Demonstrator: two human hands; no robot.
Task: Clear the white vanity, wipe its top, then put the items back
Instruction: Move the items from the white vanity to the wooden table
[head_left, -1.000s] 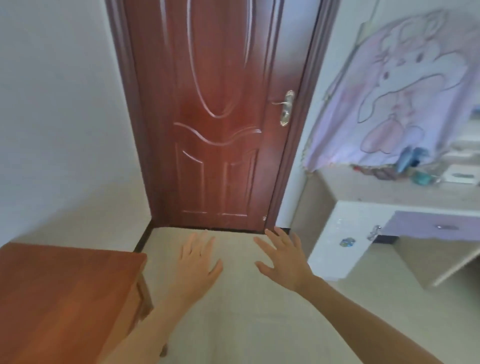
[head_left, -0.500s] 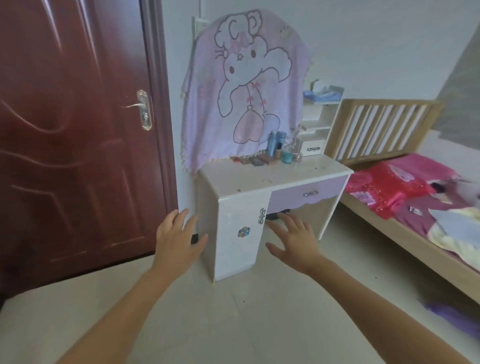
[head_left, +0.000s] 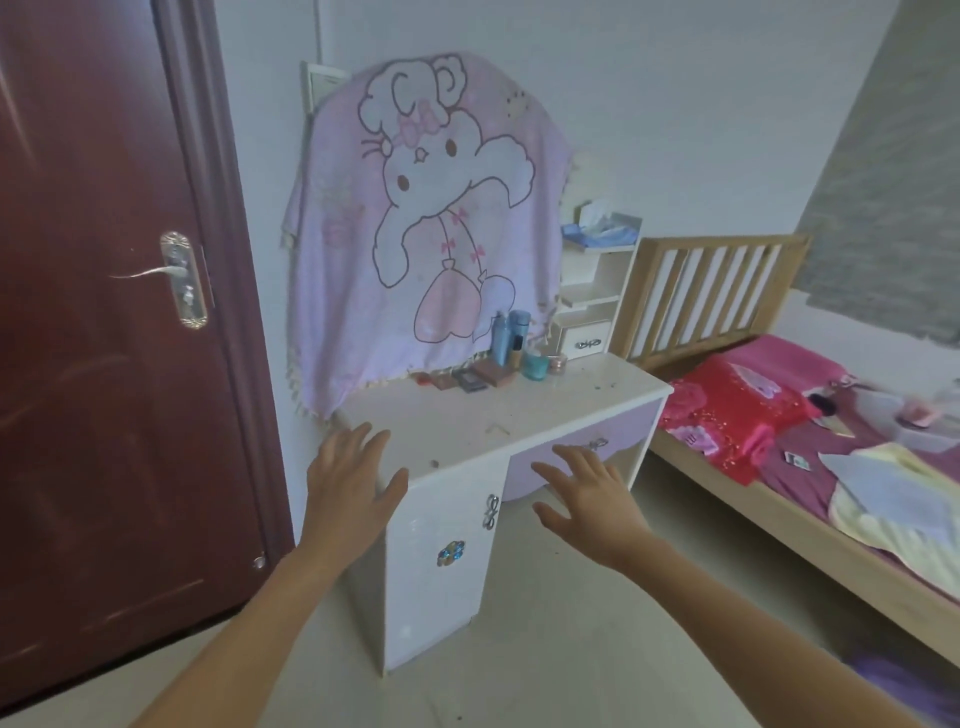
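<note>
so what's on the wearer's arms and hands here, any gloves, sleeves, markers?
Nothing worn that shows. The left hand and right hand are bare: no gloves, rings or tracking markers visible. Both forearms are uncovered to the bottom edge of the frame, so no sleeve or cuff shows, and no watch, band or cable at either wrist.

A white vanity (head_left: 467, 431) with a pale lilac drawer front (head_left: 613, 441) stands at centre frame. Behind it at upper centre hangs a lilac cloth (head_left: 431, 218) printed with a white, pink-bowed cartoon animal outlined in dark lines. At its back edge sit light blue bottles (head_left: 506, 335) and a teal jar (head_left: 535, 366). A dark red-brown door (head_left: 104, 312) fills the left. At right, a bed (head_left: 779, 415) carries pink, red and yellow bedding.
</note>
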